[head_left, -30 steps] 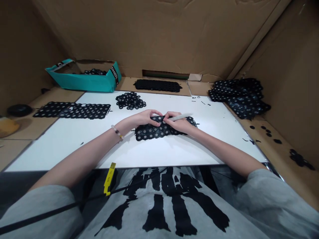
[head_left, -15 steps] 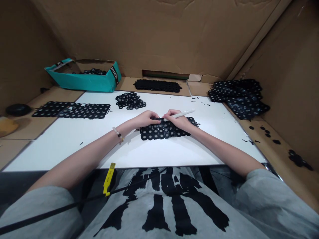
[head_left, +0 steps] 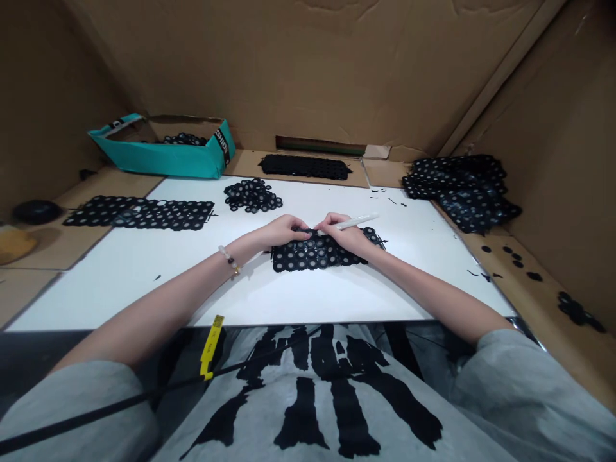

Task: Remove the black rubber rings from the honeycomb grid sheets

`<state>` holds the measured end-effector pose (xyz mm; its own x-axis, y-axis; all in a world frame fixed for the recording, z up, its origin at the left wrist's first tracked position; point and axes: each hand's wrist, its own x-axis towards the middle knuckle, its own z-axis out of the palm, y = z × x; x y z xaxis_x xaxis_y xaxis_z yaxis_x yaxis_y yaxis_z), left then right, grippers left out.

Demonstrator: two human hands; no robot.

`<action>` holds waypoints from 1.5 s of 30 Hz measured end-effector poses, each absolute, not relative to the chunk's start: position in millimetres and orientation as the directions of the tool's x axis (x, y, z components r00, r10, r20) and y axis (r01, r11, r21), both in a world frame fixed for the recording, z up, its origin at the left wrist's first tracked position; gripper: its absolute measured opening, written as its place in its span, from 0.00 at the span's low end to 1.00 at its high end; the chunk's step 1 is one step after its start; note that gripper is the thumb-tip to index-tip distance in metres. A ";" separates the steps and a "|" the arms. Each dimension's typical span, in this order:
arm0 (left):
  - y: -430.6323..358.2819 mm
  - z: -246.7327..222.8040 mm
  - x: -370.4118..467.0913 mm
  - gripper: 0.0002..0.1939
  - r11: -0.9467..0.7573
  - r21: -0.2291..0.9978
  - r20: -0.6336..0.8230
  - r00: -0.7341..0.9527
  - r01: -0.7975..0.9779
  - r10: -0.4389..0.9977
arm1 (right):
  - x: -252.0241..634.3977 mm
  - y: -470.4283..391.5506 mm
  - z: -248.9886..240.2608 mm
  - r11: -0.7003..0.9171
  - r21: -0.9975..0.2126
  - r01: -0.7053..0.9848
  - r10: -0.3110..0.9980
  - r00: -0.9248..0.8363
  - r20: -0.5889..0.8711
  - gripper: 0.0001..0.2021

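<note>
On the white board in front of me lies a black sheet of joined rings [head_left: 301, 257] with pale centres. My left hand [head_left: 286, 230] is closed on the sheet's far edge, thumb on top and fingers partly hidden behind it. A white pen-like tool [head_left: 356, 221] slants through my right hand [head_left: 345, 233], which grips it near its lower end. Its tip meets the sheet's far edge, close beside my left thumb. The heel of my right hand rests over the sheet's right part.
Loose black rings [head_left: 253, 195] are heaped beyond my left hand. Another ring sheet [head_left: 144, 213] lies left. A teal box [head_left: 168, 159] stands at back left, near a dark stack [head_left: 305, 167]. More sheets [head_left: 462, 186] pile at right. Cardboard walls [head_left: 308, 70] surround the board.
Almost nothing differs. Both hands, the white tool and the ring sheet keep their places; the whole view has shifted very slightly.
</note>
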<state>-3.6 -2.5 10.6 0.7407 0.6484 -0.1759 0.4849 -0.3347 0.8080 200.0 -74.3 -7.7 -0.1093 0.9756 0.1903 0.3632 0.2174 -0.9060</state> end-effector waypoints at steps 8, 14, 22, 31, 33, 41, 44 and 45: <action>11.5 14.6 -12.1 0.19 -0.315 0.822 -0.274 0.814 0.475 0.512 | 188.7 -79.7 -7.6 0.329 -0.749 0.576 0.941 -0.131 0.312 0.09; 3.6 18.9 -7.3 0.22 -0.520 0.681 -0.135 0.787 0.515 0.602 | 196.4 -74.6 -9.3 0.252 -0.867 0.429 0.968 -0.119 0.222 0.09; 0.7 15.1 -4.9 0.26 -0.441 0.722 -0.143 0.739 0.533 0.658 | 196.2 -76.9 -8.0 0.245 -0.873 0.422 0.968 -0.165 0.192 0.09; -0.3 14.4 -4.6 0.31 -0.390 0.759 -0.146 0.720 0.521 0.679 | 196.4 -76.6 -9.8 0.276 -0.876 0.395 0.960 -0.160 0.230 0.09; -0.2 14.1 -4.5 0.31 -0.393 0.756 -0.144 0.718 0.524 0.681 | 197.0 -77.2 -8.9 0.272 -0.881 0.386 0.961 -0.154 0.229 0.09; 0.1 13.9 -4.5 0.32 -0.364 0.776 -0.152 0.713 0.515 0.685 | 199.2 -77.6 -8.1 0.253 -0.894 0.369 0.966 -0.149 0.212 0.10; 0.5 12.2 -4.3 0.32 -0.356 0.789 -0.145 0.715 0.500 0.684 | 198.5 -78.5 -8.1 0.256 -0.892 0.373 0.965 -0.159 0.211 0.09; 0.6 11.3 -4.3 0.32 -0.347 0.798 -0.144 0.714 0.494 0.685 | 197.9 -78.7 -8.5 0.264 -0.887 0.379 0.962 -0.167 0.215 0.09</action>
